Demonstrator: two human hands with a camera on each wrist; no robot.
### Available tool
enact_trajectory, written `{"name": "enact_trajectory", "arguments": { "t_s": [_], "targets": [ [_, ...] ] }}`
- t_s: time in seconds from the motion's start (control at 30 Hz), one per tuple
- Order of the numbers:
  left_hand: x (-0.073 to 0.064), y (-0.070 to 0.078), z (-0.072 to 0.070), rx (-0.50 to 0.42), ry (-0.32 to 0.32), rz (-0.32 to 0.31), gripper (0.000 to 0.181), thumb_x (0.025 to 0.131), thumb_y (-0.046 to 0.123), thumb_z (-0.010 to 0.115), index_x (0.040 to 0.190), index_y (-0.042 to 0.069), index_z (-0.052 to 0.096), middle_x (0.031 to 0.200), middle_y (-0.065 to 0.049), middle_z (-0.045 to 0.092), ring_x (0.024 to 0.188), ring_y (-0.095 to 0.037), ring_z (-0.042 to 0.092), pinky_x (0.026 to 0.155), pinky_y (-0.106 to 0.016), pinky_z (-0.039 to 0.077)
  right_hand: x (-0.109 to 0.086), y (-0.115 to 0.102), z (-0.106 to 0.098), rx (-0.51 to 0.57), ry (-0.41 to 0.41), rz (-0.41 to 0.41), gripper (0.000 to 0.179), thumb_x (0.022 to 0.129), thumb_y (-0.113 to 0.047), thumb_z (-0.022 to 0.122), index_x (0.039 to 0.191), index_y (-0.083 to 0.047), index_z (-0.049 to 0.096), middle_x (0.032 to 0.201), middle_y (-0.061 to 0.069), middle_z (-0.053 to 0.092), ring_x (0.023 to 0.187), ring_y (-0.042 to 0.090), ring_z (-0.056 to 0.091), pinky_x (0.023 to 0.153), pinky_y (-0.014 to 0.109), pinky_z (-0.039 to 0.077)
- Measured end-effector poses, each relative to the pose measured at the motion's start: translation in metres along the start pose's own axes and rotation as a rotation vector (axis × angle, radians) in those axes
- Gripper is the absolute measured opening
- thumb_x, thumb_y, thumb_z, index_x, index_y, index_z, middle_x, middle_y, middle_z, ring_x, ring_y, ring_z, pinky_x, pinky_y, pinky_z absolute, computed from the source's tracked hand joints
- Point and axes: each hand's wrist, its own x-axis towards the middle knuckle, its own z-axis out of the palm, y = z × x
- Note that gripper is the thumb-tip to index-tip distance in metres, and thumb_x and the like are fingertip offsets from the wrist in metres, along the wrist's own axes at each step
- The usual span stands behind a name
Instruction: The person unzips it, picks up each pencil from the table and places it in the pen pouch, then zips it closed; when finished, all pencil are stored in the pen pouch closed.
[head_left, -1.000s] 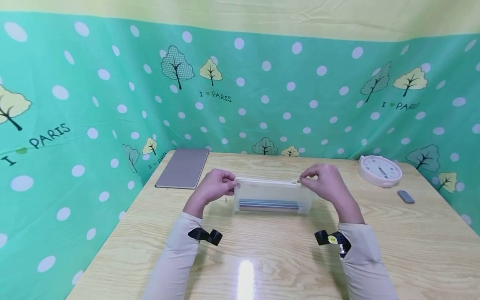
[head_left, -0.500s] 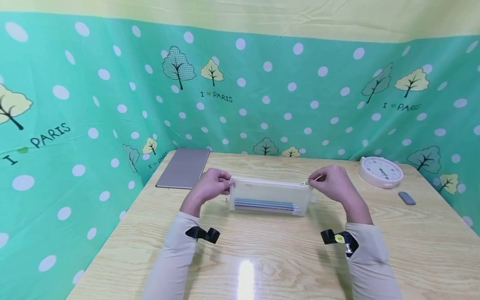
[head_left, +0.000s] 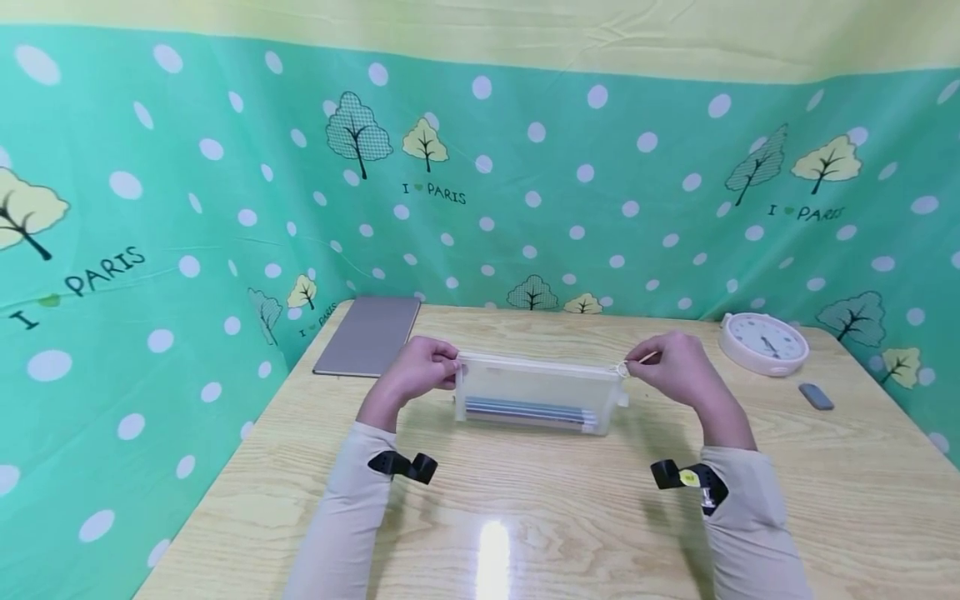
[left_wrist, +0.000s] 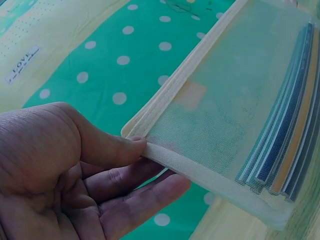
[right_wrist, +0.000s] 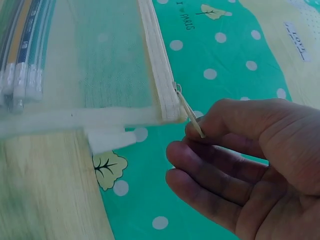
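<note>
A translucent mesh pencil case (head_left: 536,385) with a white zipper edge stands upright on its long side between my hands. Inside, along its bottom, lie several pencils (left_wrist: 280,145) with white eraser ends. My left hand (head_left: 423,365) pinches the case's upper left corner between thumb and fingers. At the opposite end, my right hand (head_left: 671,367) pinches the cord loop of the zipper pull (right_wrist: 190,111) between thumb and forefinger. The zipper slider sits at the right end of the zipper (right_wrist: 159,60), beside the corner.
A grey notebook (head_left: 367,336) lies at the back left of the wooden table (head_left: 570,517). At the back right are a pink round clock (head_left: 763,343) and a small grey eraser-like block (head_left: 816,397). A green polka-dot cloth (head_left: 450,167) hangs behind.
My right hand has moved right, drawing the zipper slider along to the case's right end. The left hand and the case have shifted slightly left.
</note>
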Motion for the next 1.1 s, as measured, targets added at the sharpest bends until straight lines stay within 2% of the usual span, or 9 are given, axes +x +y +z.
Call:
{"name": "enact_trajectory", "arguments": {
  "t_s": [0.23,0.67,0.8,1.1],
  "targets": [
    [0.001,0.001,0.000,0.020,-0.035,0.000,0.031,0.100,0.000,0.059,0.126,-0.018,0.062,0.110,-0.028,0.072,0.084,-0.021,0.074,0.077,-0.030,0.065,-0.009,0.010,-0.005,0.006,-0.024,0.015,0.015,0.090,-0.010,0.073,0.095,0.002,0.080,0.090,0.016,0.077,0.081,0.027,0.072,0.064,0.035,0.059],
    [0.000,0.001,-0.003,0.018,-0.070,-0.007,0.029,0.100,0.000,0.057,0.124,-0.017,0.062,0.104,-0.025,0.072,0.082,-0.022,0.074,0.077,-0.032,0.065,-0.007,0.013,-0.008,0.004,-0.042,-0.003,0.013,0.088,-0.009,0.074,0.093,0.001,0.081,0.085,0.010,0.077,0.076,0.016,0.066,0.065,0.031,0.056],
    [0.000,-0.003,-0.003,0.022,-0.115,-0.017,0.027,0.100,-0.002,0.055,0.122,-0.017,0.062,0.101,-0.024,0.072,0.082,-0.024,0.074,0.078,-0.034,0.066,-0.007,0.014,-0.004,-0.003,-0.082,-0.006,0.012,0.088,-0.009,0.073,0.092,0.001,0.081,0.084,0.009,0.077,0.075,0.016,0.065,0.065,0.031,0.056],
    [0.001,-0.011,0.001,0.066,-0.280,-0.042,0.023,0.098,-0.004,0.052,0.115,-0.017,0.061,0.095,-0.022,0.073,0.078,-0.025,0.074,0.076,-0.035,0.066,-0.010,0.020,0.001,-0.016,-0.237,0.007,0.009,0.087,-0.008,0.075,0.090,0.000,0.080,0.082,0.006,0.076,0.075,0.015,0.066,0.065,0.035,0.057]
  ]
}}
